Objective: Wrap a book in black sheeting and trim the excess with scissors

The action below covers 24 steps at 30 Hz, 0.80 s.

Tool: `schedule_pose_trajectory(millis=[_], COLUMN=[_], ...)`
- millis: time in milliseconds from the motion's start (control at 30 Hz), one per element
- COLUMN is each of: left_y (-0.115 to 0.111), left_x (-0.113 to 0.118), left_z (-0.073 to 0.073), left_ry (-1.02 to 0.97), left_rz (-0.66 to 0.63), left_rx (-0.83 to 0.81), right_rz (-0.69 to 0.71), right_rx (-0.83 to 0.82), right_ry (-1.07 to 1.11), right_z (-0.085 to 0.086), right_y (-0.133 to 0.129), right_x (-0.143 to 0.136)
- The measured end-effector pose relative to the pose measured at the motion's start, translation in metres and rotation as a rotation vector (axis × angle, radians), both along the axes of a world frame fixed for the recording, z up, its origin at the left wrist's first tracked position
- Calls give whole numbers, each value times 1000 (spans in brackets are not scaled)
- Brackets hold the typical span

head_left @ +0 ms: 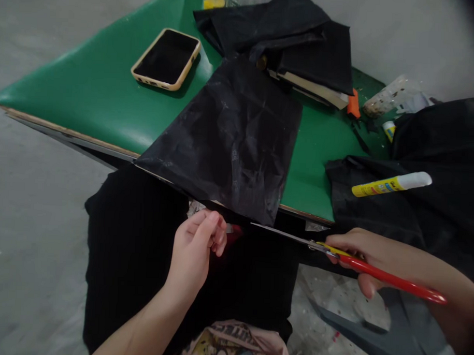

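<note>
My right hand (358, 254) is wrapped round the handles of a pair of scissors (389, 278) with a red and yellow grip. The blades point left, just below the table's front edge. My left hand (200, 233) is above my lap with its fingers curled together; whatever is in them, if anything, I cannot make out. Beyond both hands, a creased sheet of thin black material (230, 136) lies on the green table (88, 100), its lower corner hanging over the edge close to the scissor tips.
A phone (167, 58) in a pale case lies at the left. Black cloth (273, 23) covers a book-like block (310, 89) at the back. An orange-handled cutter (353, 104) and a clear plastic cup (389, 95) are at the right. A glue stick (392, 184) rests on more black material (436, 148).
</note>
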<state>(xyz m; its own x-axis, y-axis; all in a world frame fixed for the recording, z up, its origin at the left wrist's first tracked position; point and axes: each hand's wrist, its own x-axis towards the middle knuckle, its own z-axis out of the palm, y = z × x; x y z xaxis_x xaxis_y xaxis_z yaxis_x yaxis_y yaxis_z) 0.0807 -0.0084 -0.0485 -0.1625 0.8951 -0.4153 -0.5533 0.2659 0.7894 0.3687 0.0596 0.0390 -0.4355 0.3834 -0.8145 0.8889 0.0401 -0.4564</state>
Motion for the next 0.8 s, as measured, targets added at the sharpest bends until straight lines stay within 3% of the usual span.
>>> schedule_pose_trajectory(millis=[100, 533, 733, 800], left_y=[0, 0, -1, -1], left_x=[0, 0, -3, -4], left_z=[0, -3, -1, 1], left_ry=[28, -9, 31, 39], left_rz=[-4, 2, 24, 25], left_rx=[-1, 29, 40, 41], right_rz=[-35, -45, -100, -100], right_rx=[-68, -48, -203, -154], right_ry=[-22, 26, -63, -60], right_z=[-1, -12, 13, 20], right_y=[1, -4, -20, -25], right_x=[-1, 5, -16, -20])
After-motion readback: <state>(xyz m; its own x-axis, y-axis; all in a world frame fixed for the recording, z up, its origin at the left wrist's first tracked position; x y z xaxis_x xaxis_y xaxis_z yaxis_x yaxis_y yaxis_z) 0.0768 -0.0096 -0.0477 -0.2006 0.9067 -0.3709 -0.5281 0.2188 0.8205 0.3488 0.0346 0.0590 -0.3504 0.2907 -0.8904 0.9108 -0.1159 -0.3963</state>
